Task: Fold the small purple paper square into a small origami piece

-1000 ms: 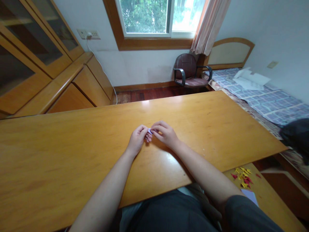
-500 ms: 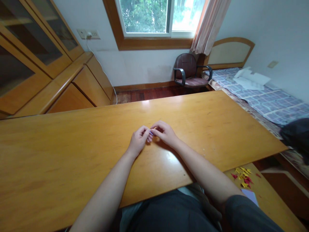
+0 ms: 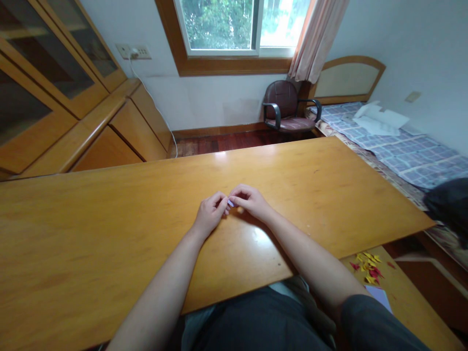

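Observation:
A small piece of purple paper (image 3: 230, 203) is pinched between my two hands, just above the wooden table (image 3: 127, 219). My left hand (image 3: 211, 212) closes on its left side, thumb against the curled fingers. From the right, my right hand (image 3: 251, 202) grips it between thumb and fingertips. Most of the paper is hidden by the fingers, so its folded shape cannot be made out.
On a lower surface at right lie several small yellow and red folded paper pieces (image 3: 369, 267) beside a purple paper stack (image 3: 379, 298). Beyond the table stand a brown armchair (image 3: 283, 107), a bed (image 3: 395, 146) and a glass-doored cabinet (image 3: 91, 122).
The fingers have shifted slightly around the purple paper, and a little more of it shows. Both arms stay in nearly the same place.

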Demonstrator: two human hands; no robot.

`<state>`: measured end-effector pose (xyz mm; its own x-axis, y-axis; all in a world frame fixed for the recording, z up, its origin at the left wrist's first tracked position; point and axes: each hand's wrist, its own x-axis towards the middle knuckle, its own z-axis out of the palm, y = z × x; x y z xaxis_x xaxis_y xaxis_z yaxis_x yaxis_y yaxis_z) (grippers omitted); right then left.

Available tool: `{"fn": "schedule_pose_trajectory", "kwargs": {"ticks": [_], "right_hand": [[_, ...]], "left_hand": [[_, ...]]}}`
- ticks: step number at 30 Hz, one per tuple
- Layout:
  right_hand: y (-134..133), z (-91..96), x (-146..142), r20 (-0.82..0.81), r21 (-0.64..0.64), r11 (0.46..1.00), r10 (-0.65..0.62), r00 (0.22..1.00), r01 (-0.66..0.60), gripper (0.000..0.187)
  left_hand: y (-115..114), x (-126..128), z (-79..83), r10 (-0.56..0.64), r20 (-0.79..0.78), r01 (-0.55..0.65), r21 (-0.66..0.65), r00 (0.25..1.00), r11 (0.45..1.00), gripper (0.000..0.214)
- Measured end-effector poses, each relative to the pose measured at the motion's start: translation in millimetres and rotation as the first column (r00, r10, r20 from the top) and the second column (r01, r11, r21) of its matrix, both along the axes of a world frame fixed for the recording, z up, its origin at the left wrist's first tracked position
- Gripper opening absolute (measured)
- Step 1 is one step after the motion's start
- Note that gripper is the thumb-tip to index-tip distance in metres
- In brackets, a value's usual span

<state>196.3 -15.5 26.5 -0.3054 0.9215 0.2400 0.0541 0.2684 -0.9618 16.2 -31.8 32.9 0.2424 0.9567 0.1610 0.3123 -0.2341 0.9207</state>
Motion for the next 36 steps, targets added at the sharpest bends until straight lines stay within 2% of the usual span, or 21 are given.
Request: {"fn": "schedule_pose_trajectory", "kwargs": {"ticks": [8, 16, 19, 27, 36], "right_hand": [[3.6, -5.2, 0.1, -0.090, -0.155, 0.988, -0.031, 0.995, 0.016, 0.029], [4.1, -7.8, -0.2, -0.055, -0.123, 0.992, -0.008, 0.998, 0.002, 0.025], [4.4, -7.1, -0.7, -0.054, -0.126, 0.992, -0.014, 0.998, 0.007, 0.026], [3.9, -5.8, -2.0, -0.245, -0.257, 0.966, -0.045, 0.968, -0.020, 0.036], [5.2, -13.9, -4.9, -0.225, -0.256, 0.966, -0.015, 0.974, -0.044, 0.037]], "left_hand": [[0.8, 0.2, 0.5, 0.039, 0.051, -0.037, -0.038, 0.998, 0.999, 0.024], [0.3, 0.1, 1.3, 0.042, 0.012, -0.042, -0.036, 0.999, 0.998, 0.024], [0.5, 0.3, -0.2, 0.043, 0.041, -0.041, -0.049, 0.998, 0.998, 0.025], [1.8, -0.5, -0.7, 0.079, 0.116, -0.071, -0.070, 0.990, 0.995, 0.024], [1.0, 1.9, 0.3, 0.067, 0.054, -0.065, -0.043, 0.996, 0.997, 0.024]]}}
